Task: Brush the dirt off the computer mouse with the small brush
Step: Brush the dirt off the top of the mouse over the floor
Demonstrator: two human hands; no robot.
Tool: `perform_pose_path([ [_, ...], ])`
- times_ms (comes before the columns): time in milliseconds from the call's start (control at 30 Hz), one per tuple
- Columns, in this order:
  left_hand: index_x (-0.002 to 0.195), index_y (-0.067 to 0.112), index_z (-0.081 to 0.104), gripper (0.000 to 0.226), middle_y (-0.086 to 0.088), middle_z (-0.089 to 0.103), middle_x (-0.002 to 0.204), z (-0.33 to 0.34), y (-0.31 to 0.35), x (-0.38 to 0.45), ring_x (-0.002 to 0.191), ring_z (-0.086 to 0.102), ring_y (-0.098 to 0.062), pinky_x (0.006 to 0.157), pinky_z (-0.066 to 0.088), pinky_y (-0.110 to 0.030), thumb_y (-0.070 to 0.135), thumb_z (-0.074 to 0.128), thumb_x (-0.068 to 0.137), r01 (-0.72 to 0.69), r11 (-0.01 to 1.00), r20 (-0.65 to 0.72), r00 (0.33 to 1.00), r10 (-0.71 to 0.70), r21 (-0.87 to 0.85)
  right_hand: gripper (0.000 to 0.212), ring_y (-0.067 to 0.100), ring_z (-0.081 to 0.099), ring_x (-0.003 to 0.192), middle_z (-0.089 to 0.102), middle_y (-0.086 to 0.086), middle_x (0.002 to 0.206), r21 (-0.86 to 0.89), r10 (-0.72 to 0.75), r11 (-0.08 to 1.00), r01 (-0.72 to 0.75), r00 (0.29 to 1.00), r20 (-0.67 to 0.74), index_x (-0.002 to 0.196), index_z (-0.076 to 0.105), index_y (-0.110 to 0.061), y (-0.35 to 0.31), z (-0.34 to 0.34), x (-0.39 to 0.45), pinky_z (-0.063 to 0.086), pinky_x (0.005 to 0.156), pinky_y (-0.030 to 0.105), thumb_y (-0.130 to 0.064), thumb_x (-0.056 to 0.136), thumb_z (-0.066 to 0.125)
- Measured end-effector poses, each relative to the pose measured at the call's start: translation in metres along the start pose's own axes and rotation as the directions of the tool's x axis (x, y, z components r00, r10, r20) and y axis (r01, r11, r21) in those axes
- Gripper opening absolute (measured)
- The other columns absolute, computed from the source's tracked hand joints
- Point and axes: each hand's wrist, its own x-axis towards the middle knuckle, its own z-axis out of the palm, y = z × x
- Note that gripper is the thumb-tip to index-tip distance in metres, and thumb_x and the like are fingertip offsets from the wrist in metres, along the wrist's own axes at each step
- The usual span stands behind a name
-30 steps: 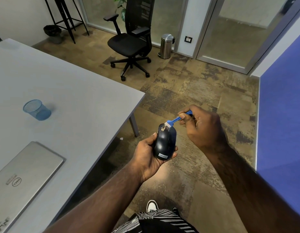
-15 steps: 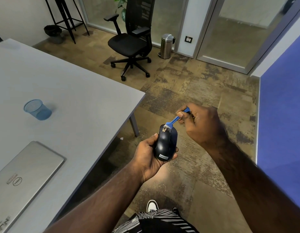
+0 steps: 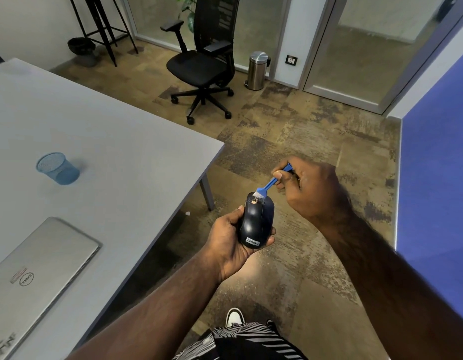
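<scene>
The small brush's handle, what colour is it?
Blue; the small brush shows in the head view, the only one.

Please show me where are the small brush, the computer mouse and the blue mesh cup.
small brush (image 3: 269, 185): head view, on its blue handle.
computer mouse (image 3: 256, 223): head view, on its black back.
blue mesh cup (image 3: 59, 169): head view, on its side wall.

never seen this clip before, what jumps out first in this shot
At centre, over the floor beside the table, the left hand holds a black computer mouse while the right hand pinches a small blue brush, bristles on pale dirt at the mouse's far end. On the grey table, left, sit a blue mesh cup and a closed silver laptop.
</scene>
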Motion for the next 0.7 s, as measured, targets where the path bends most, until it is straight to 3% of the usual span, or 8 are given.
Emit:
perform_pose_path([
  [200, 0.115, 0.005, 0.062, 0.04, -0.025, 0.062, 0.112, -0.002, 0.001, 0.0, 0.086, 0.063, -0.037, 0.071, 0.056, -0.041, 0.032, 0.036, 0.099, -0.01, 1.0, -0.017, 1.0, 0.01, 0.011, 0.011, 0.02, 0.066, 0.061, 0.07, 0.002, 0.071, -0.002, -0.058, 0.998, 0.058, 0.997, 0.041, 0.095, 0.07, -0.016, -0.004, -0.001, -0.004, 0.056, 0.051, 0.041, -0.02, 0.092, 0.06],
  [300, 0.117, 0.005, 0.06, 0.04, -0.025, 0.062, 0.112, -0.001, 0.0, 0.001, 0.085, 0.063, -0.037, 0.069, 0.057, -0.041, 0.032, 0.035, 0.099, -0.005, 1.0, -0.02, 1.0, 0.005, 0.009, 0.011, 0.024, 0.069, 0.064, 0.07, 0.003, 0.072, 0.005, 0.02, 1.0, -0.02, 1.0, 0.013, 0.096, 0.069, -0.016, 0.0, -0.002, 0.001, 0.057, 0.054, 0.043, -0.02, 0.094, 0.06],
  [433, 0.121, 0.004, 0.059, 0.043, -0.025, 0.061, 0.114, -0.002, 0.001, 0.001, 0.086, 0.063, -0.036, 0.071, 0.056, -0.041, 0.032, 0.035, 0.099, -0.01, 1.0, -0.013, 1.0, 0.01, 0.021, 0.009, 0.014, 0.071, 0.065, 0.071, -0.003, 0.071, 0.045, -0.036, 0.998, 0.032, 0.996, 0.087, 0.092, 0.068, -0.02, -0.004, -0.004, 0.0, 0.059, 0.055, 0.04, -0.022, 0.091, 0.059],
  [533, 0.12, 0.005, 0.06, 0.042, -0.024, 0.062, 0.113, -0.003, 0.0, 0.001, 0.086, 0.063, -0.036, 0.072, 0.056, -0.041, 0.032, 0.037, 0.099, -0.007, 1.0, -0.02, 1.0, 0.007, 0.026, 0.008, 0.009, 0.07, 0.067, 0.071, -0.005, 0.072, 0.023, 0.018, 1.0, -0.02, 0.996, 0.084, 0.093, 0.068, -0.021, 0.0, -0.008, 0.004, 0.06, 0.058, 0.041, -0.018, 0.093, 0.061],
  [700, 0.126, 0.004, 0.057, 0.045, -0.025, 0.061, 0.116, -0.003, 0.0, 0.003, 0.086, 0.063, -0.036, 0.072, 0.056, -0.041, 0.033, 0.036, 0.099, -0.007, 1.0, -0.018, 1.0, 0.008, 0.025, 0.007, 0.014, 0.07, 0.066, 0.069, -0.008, 0.071, 0.031, 0.002, 0.999, -0.007, 0.987, 0.161, 0.09, 0.066, -0.025, -0.003, -0.011, 0.006, 0.06, 0.058, 0.044, -0.021, 0.093, 0.061],
])
